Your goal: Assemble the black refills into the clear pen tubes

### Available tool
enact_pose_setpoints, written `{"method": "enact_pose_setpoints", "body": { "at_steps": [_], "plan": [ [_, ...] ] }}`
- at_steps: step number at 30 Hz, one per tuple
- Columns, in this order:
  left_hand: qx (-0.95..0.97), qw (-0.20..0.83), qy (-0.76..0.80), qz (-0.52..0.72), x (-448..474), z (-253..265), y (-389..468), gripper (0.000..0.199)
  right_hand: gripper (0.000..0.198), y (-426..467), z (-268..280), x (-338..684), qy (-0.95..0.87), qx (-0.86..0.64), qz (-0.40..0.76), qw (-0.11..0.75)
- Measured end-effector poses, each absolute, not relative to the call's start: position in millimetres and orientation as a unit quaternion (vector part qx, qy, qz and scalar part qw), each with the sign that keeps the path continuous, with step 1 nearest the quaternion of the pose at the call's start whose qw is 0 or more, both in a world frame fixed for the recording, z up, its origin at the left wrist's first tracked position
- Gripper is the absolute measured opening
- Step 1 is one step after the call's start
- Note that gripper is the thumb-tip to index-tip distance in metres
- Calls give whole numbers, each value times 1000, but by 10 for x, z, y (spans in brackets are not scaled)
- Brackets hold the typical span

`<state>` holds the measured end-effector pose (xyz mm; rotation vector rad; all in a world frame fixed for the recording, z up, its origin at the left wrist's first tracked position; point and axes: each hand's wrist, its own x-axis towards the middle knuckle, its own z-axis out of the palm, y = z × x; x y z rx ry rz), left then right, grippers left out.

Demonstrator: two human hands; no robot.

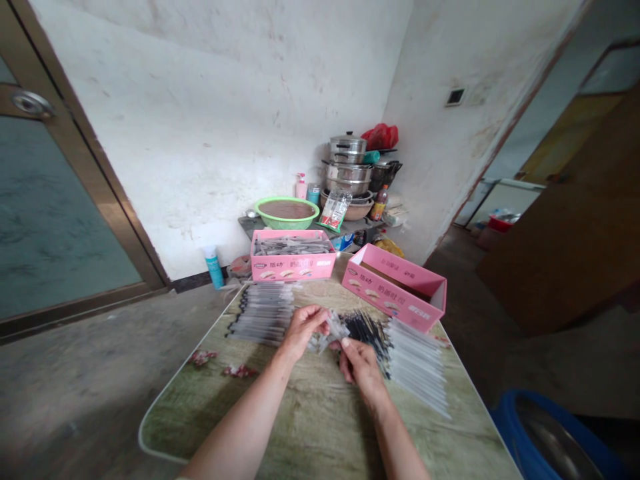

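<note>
My left hand (304, 327) is closed, with thumb and fingers pinched at a small cluster of translucent plastic pieces (338, 328). Close beside it, my right hand (362, 367) is also closed, thumb against the forefinger at the lower edge of these pieces. What exactly each pinch holds is too small to make out. Thin black pen refills (369, 337) lie in a pile just behind my right hand. Clear pen barrels (419, 367) are spread in a slanted row to the right. Left of my left hand lies a stack of translucent pens (264, 313) with dark ends.
A pink box (293, 268) full of pens stands at the table's back edge. Another pink box (395, 287) stands right of it, tilted in view. Behind are a green basin (287, 223) and stacked steel pots (347, 175). A blue tub (555, 433) is beside the table (240, 413).
</note>
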<state>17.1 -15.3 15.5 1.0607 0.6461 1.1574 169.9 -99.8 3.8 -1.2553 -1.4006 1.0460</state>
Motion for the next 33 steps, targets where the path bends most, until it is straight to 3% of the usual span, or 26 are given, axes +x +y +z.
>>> {"method": "enact_pose_setpoints", "body": {
  "at_steps": [3,8,10,12,17,20,23,29,31,33],
  "plan": [
    [475,654,289,512,194,136,-157,37,50,-987,12,1722,-562,-496,463,474],
    [443,632,347,533,249,78,-151,41,44,-1026,29,1651,-668,-561,165,460],
    [435,629,351,541,244,84,-152,41,41,-1037,48,1623,-673,-575,96,455],
    [439,635,336,539,222,110,-158,40,41,-1036,62,1617,-661,-574,136,464],
    [496,665,275,486,178,175,-182,37,51,-1003,35,1652,-552,-495,466,482],
    [511,660,267,481,210,177,-205,35,49,-988,5,1656,-513,-462,530,493],
    [492,641,294,510,272,173,-235,37,48,-984,8,1636,-561,-495,441,496],
    [442,613,343,558,356,189,-278,41,42,-999,44,1570,-680,-608,21,409],
    [446,599,348,566,350,185,-267,40,42,-997,49,1563,-673,-616,8,408],
    [453,606,338,560,325,176,-244,39,44,-990,49,1569,-660,-600,101,440]
  ]
}}
